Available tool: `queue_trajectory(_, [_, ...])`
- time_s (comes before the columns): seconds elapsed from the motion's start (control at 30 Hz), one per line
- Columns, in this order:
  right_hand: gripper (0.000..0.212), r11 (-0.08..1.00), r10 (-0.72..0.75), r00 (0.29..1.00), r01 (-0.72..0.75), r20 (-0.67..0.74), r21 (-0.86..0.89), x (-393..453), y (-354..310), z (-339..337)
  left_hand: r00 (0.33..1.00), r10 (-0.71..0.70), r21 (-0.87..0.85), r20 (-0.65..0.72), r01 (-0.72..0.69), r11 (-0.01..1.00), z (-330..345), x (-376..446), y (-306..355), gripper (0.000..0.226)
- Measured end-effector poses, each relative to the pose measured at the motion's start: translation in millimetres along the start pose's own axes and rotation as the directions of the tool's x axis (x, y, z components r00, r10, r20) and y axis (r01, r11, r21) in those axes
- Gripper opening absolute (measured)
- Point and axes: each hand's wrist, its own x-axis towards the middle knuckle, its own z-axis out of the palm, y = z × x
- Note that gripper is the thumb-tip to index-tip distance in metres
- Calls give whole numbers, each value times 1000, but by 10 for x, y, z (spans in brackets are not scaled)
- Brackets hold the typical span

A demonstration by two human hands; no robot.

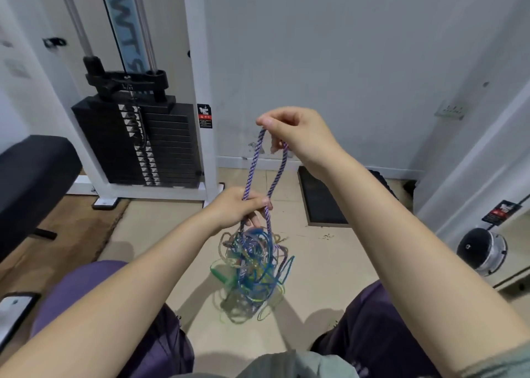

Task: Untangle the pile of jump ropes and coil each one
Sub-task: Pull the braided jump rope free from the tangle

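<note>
Fingers of the right hand (289, 128) pinch the top of a loop of purple braided jump rope (276, 174), held high; the left hand (241, 208) below curls round both strands where they run down into the tangled pile of ropes (253, 268), which hangs between the knees above the floor. By my judgement the work has barely begun: one rope is partly drawn out, none coiled. Writing on the weight stack machine (134, 142) is too blurred to read

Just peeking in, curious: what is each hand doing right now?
Left hand: grips both strands of the purple-and-white braided rope.
Right hand: pinches the top of that rope's loop.
</note>
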Motion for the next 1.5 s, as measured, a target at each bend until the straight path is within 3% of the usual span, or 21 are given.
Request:
queue_trajectory(0.1, [44,982,159,985,-165,67,91,-166,245,-176,989,61,-79,-134,-72,994,-46,-23,104,22])
queue_trajectory(0.17, [68,964,265,961,-265,78,-16,-328,495,-217,976,71,-197,-207,-113,974,-47,-6,215,22])
queue_trajectory(0.23, [78,944,331,942,-329,58,-39,-490,719,-212,967,67,-288,-247,-139,948,-46,3,319,23])
queue_trajectory(0.37, [25,919,386,882,-342,269,-198,-741,992,-37,966,33,-427,-257,-144,893,-39,18,453,24])
queue_trajectory(0.43, [6,926,364,889,-314,277,-209,-763,999,72,965,22,-433,-262,-138,891,-46,29,478,23])
queue_trajectory(0.5, [15,946,325,916,-320,236,-61,-681,908,95,961,-6,-428,-275,-117,896,-58,21,452,22])
queue_trajectory(0.57, [10,957,286,932,-291,222,-9,-554,781,47,957,-31,-457,-289,-109,883,-68,-4,388,22])
queue_trajectory(0.6, [1,961,276,928,-271,253,-53,-504,738,20,955,-36,-484,-293,-116,867,-66,-20,366,23])
queue_trajectory(0.7, [30,911,374,844,-255,385,-325,-482,772,94,959,-17,-556,-282,-149,818,-63,-27,384,22])
queue_trajectory(0.77, [17,891,400,823,-245,404,-383,-527,868,198,961,13,-561,-275,-171,810,-97,-17,441,21])
queue_trajectory(0.9, [12,951,309,917,-289,253,-113,-465,909,159,973,-1,-458,-232,-108,882,-250,-32,348,19])
queue_trajectory(1.0, [17,965,224,949,-248,222,87,-316,730,57,997,-71,-219,-38,61,974,-246,-84,52,41])
queue_trajectory(1.1, [18,972,149,957,-189,250,142,-154,523,81,993,-81,-93,85,89,992,-85,-47,-187,18])
queue_trajectory(1.2, [18,968,99,975,-141,200,206,-8,405,91,996,-67,-62,59,71,996,-56,34,-255,7])
queue_trajectory(1.33, [16,929,146,986,-165,79,330,60,550,-23,998,-39,37,-49,41,998,-147,123,-349,17])
queue_trajectory(1.43, [13,915,230,969,-246,88,320,20,818,-56,993,-55,-96,-100,46,994,-74,191,-425,16])
queue_trajectory(1.5, [20,922,327,936,-346,130,175,-53,1020,-46,989,-82,-200,-122,56,978,-40,249,-417,18])
